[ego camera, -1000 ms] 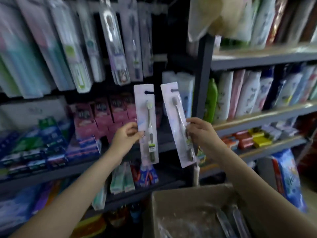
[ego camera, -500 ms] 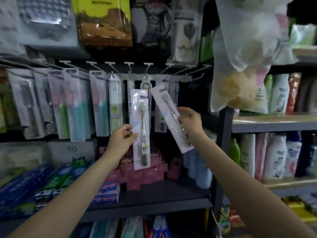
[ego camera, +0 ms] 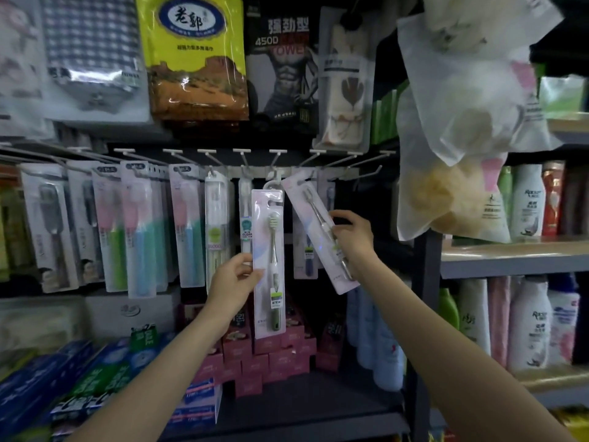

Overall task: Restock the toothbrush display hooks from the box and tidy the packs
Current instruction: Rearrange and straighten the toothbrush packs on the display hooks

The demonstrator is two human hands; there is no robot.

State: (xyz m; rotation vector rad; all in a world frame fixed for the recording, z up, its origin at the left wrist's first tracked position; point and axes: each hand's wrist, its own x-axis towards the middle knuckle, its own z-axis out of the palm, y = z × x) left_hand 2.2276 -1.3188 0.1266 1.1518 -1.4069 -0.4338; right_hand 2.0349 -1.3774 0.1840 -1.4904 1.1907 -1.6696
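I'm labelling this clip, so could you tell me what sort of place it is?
Most likely a small shop's toiletries aisle: carded toothbrush packs on display hooks, and shelved bottles.

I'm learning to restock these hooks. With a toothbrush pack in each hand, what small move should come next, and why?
Probably slide the tilted pack in the right hand onto the hook just above it. Its top end already sits at that hook, while the upright pack held by the left hand hangs lower and can wait. Whether the hang hole has caught the hook is unclear.
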